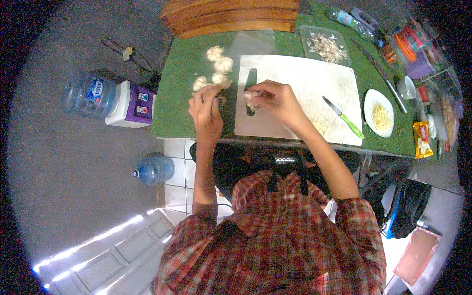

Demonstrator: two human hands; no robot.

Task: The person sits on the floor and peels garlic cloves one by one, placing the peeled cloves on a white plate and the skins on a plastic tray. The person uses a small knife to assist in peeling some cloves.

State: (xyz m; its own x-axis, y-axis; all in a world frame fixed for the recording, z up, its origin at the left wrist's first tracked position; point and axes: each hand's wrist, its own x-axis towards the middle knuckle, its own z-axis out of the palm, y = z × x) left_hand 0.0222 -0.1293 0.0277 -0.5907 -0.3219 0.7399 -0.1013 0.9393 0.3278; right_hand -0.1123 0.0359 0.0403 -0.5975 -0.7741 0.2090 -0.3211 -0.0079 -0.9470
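My left hand (pixel 207 110) is over the green table covering, palm down. Its fingertips reach two of the whole garlic bulbs, the nearer left bulb (pixel 199 83) and the one to its right (pixel 221 79); the underside of the hand is hidden. Two more garlic bulbs, an upper one (pixel 215 54) and a middle one (pixel 223 65), lie just beyond. Between the fingers of my right hand (pixel 278 101) is a partly broken garlic bulb (pixel 251 99), above the handle slot of the white cutting board (pixel 295 73). A paring knife with a green handle (pixel 350 125) rests on the board's right side, beside chopped garlic (pixel 319 125).
Right of the board stands a white plate (pixel 390 129) of chopped garlic. A clear tray (pixel 305 37) holds garlic skins. Beyond lie a long dark rod-like object (pixel 383 73), plastic bottles (pixel 350 21) and a yellow packet (pixel 422 140). A wooden piece (pixel 228 16) borders the far edge.
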